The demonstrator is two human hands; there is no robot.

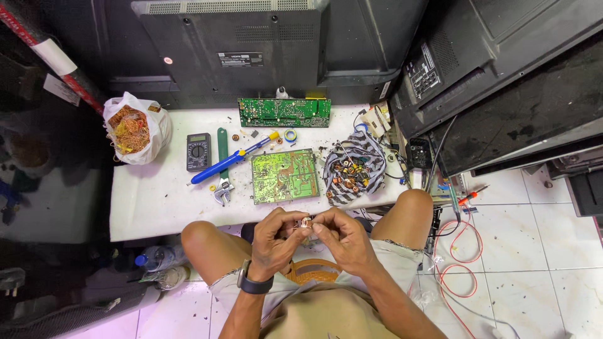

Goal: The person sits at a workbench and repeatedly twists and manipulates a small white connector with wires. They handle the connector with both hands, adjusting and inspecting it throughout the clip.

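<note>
A small pale part (305, 223) sits pinched between both hands, left hand (276, 238) and right hand (342, 237), each grip closed on it, just near of the white tabletop (157, 201). Beyond lie a green circuit board (284, 176), a striped cloth of coils (352, 169), and far left a white bag (135, 129). White floor tiles (534, 251) lie right.

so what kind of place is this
Most likely a small electronics repair workshop. Bare circuit boards and a multimeter lie on the low white table, television sets lean behind it, and both hands work a small part.
</note>
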